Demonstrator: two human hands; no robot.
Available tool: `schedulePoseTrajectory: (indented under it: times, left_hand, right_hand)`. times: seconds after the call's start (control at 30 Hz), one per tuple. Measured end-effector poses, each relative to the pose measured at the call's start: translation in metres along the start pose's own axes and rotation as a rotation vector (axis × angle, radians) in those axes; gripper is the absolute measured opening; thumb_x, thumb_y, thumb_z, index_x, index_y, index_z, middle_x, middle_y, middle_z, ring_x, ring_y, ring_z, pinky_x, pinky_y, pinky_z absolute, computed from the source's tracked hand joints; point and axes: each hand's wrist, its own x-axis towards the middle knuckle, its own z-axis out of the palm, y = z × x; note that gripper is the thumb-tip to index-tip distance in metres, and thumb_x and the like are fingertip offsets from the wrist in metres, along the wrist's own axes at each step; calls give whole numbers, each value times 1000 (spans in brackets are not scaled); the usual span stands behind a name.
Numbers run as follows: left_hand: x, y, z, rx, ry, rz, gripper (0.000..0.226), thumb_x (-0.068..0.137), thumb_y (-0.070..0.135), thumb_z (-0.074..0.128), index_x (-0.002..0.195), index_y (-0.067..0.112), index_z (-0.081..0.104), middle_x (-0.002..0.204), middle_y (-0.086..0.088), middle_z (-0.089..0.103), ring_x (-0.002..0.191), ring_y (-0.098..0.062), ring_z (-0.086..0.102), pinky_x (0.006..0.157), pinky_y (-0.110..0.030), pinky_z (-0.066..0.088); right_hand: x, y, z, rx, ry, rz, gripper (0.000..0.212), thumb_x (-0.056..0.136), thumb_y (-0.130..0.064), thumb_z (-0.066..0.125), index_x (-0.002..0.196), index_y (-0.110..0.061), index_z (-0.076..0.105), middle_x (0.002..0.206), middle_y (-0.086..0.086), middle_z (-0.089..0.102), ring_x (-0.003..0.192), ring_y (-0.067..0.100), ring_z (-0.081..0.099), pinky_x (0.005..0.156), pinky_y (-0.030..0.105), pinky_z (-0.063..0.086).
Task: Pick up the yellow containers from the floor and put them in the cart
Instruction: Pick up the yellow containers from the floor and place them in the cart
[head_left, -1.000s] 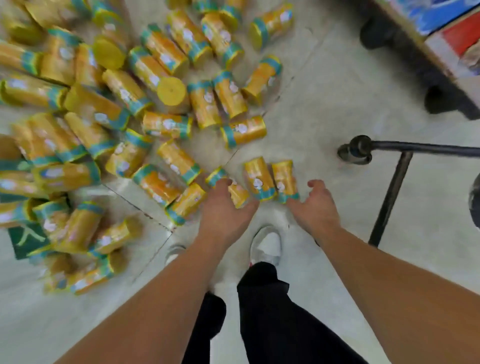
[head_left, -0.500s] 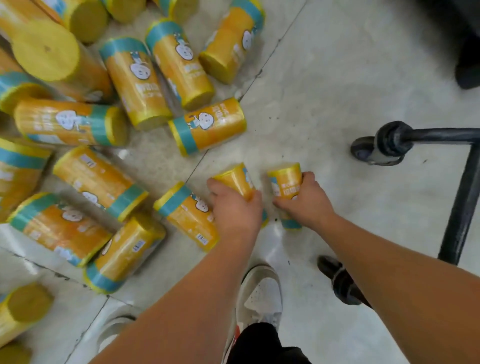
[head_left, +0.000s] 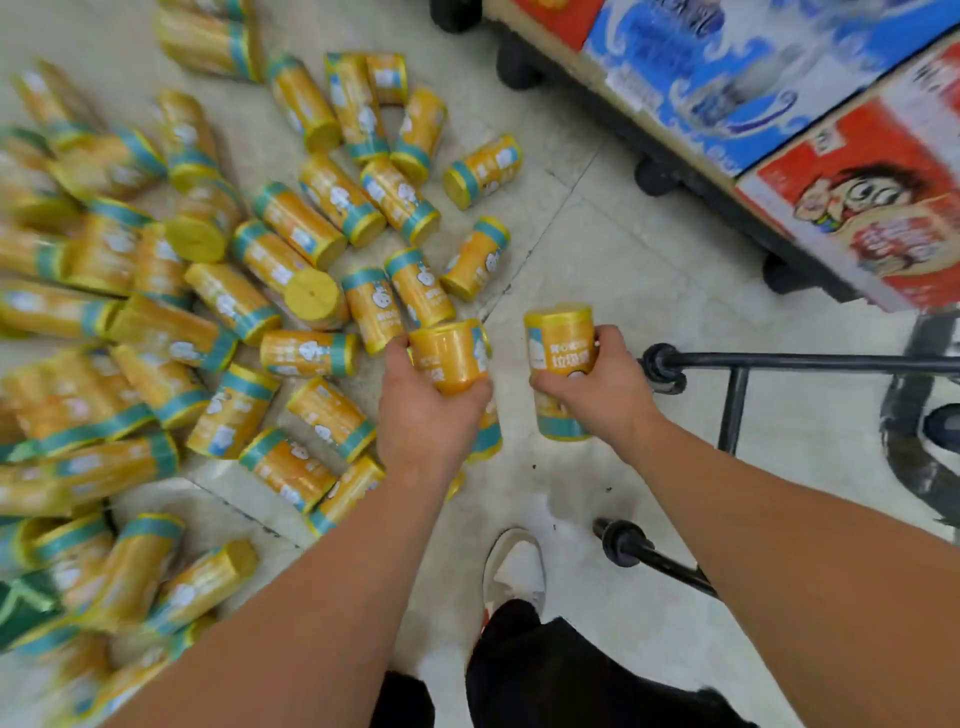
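Note:
My left hand (head_left: 426, 410) grips a yellow container (head_left: 452, 353) with a teal band, lifted off the floor. My right hand (head_left: 602, 389) grips a second yellow container (head_left: 558, 343), held upright beside the first. Several more yellow containers (head_left: 291, 280) lie scattered in a heap on the pale tiled floor to the left and ahead. The black metal frame of the cart (head_left: 779, 361) stands just right of my right hand, its bar close to my knuckles.
A low pallet on black wheels (head_left: 654, 176) carries blue and red boxes (head_left: 857, 208) at the upper right. My white shoe (head_left: 514, 566) and dark trouser legs are below the hands. A second cart bar (head_left: 649, 556) juts out near my foot.
Both hands closed round a container on the floor and have lifted them up. The view has pulled back and risen, showing the pallet of boxes at upper right.

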Motion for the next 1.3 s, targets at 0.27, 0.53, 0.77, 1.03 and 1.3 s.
schedulePoseTrajectory:
  times: [0.27, 0.53, 0.77, 1.03, 1.3]
  left_hand:
    - [-155, 225, -163, -45, 8, 263, 83, 64, 18, 86, 134, 24, 42, 89, 25, 57, 76, 1, 64, 75, -29, 54]
    - [-304, 385, -168, -33, -80, 497, 82, 64, 29, 87, 134, 28, 43, 92, 24, 53, 80, 7, 58, 78, -21, 44]
    - [-415, 405, -51, 37, -257, 543, 72, 61, 33, 87, 119, 34, 45, 84, 25, 55, 78, 1, 62, 77, -31, 55]
    - [-521, 353, 128, 221, -377, 435, 88, 62, 41, 86, 135, 29, 39, 92, 16, 61, 87, -12, 65, 83, -38, 54]
    - [-547, 284, 264, 424, -503, 240, 78, 50, 48, 80, 113, 37, 35, 95, 7, 68, 86, -19, 67, 79, -43, 57]
  right_hand:
    - [-189, -183, -176, 198, 118, -185, 75, 49, -53, 77, 115, -32, 49, 109, 0, 62, 99, 17, 63, 87, 43, 55]
    - [-314, -211, -357, 344, 289, -298, 63, 53, -51, 80, 108, -37, 55, 110, 1, 64, 95, 11, 65, 85, 39, 56]
    - [-360, -87, -472, 449, 387, -150, 57, 66, -36, 86, 114, -31, 55, 108, -6, 66, 90, 4, 66, 75, 25, 55]
    - [-355, 122, -569, 358, 369, 89, 53, 62, -40, 84, 105, -25, 57, 95, -5, 68, 81, 9, 66, 75, 35, 58]
    - [-304, 269, -596, 74, 218, 353, 67, 60, -49, 82, 110, -16, 52, 108, 6, 61, 93, 23, 61, 74, 33, 47]
